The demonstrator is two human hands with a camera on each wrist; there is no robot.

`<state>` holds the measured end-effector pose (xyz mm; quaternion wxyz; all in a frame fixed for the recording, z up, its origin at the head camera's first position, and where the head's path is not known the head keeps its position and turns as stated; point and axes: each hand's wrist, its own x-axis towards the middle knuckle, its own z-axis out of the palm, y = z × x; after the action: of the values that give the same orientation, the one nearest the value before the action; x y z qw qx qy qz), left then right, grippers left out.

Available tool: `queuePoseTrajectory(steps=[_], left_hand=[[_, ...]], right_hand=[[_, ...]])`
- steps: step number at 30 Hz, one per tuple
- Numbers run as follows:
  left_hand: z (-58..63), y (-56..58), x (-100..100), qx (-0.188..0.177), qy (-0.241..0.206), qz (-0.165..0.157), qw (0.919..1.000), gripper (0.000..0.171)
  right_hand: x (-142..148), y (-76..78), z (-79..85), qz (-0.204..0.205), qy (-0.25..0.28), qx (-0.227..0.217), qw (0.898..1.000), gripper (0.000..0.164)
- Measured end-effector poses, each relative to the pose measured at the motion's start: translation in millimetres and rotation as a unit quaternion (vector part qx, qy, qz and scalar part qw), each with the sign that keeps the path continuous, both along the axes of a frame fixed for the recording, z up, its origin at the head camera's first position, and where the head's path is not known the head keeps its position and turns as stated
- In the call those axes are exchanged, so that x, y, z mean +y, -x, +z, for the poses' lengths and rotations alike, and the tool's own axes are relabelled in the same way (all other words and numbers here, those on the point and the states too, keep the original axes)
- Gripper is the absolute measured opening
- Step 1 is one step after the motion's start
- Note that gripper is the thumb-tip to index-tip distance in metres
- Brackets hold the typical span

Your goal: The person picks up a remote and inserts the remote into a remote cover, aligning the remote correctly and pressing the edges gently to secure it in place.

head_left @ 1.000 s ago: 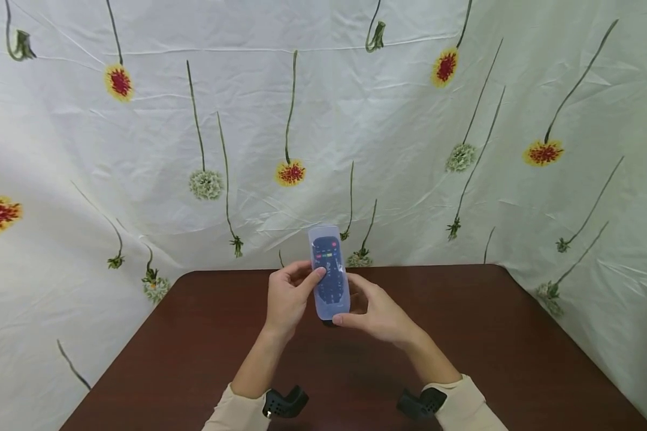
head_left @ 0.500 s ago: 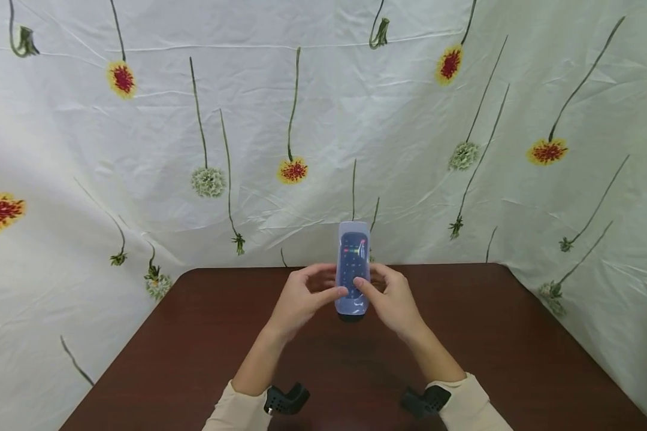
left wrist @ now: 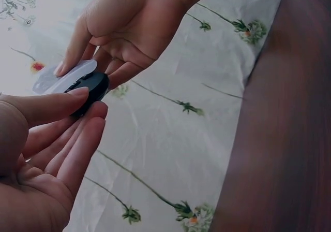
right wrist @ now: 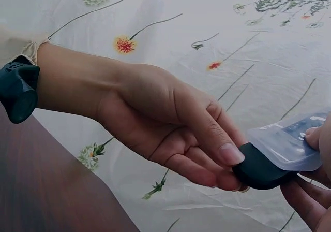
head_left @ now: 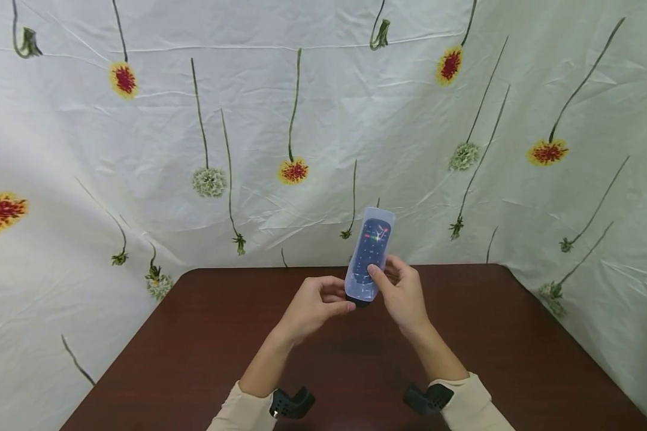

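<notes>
A dark remote control (head_left: 360, 302) with small coloured buttons is held up above the table, tilted, inside a translucent cover (head_left: 364, 290). Its rounded black end sticks out of the cover at the bottom. My left hand (head_left: 317, 305) pinches that black end (right wrist: 261, 167) between thumb and fingertips. On the other side my right hand (head_left: 404, 296) grips the covered body, thumb on the front and fingers behind. In the left wrist view the cover's edge (left wrist: 85, 68) stands a little off the black end (left wrist: 93, 87).
Below the hands lies a dark reddish-brown table (head_left: 221, 335). A white cloth (head_left: 410, 137) printed with flowers hangs behind it and down both sides. Black bands (head_left: 291, 402) sit on both wrists at the cream sleeves (head_left: 245, 413).
The remote has moved right and upward and now leans to the right. My left thumb has gone from the front of the cover to the black end; my right thumb has moved onto the front.
</notes>
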<state>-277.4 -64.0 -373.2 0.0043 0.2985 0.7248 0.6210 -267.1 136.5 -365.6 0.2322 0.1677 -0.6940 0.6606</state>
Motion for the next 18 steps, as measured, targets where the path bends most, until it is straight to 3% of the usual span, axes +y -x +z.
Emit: queuePoseTrajectory(steps=[7, 12, 18], left_hand=[[-1.3, 0.3, 2, -0.037, -0.058, -0.001, 0.9977, 0.027], [-0.8, -0.6, 3, -0.067, -0.089, -0.01, 0.9937, 0.025], [1.8, -3.9, 3, -0.057, -0.096, -0.035, 0.9932, 0.026]], right_hand=[[-4, -0.2, -2.9, -0.001, 0.015, 0.006, 1.0, 0.031], [-8, 0.8, -6.8, 0.022, 0.026, 0.011, 0.999, 0.032], [-11, 1.7, -8.5, 0.025, 0.048, 0.013, 0.998, 0.03]])
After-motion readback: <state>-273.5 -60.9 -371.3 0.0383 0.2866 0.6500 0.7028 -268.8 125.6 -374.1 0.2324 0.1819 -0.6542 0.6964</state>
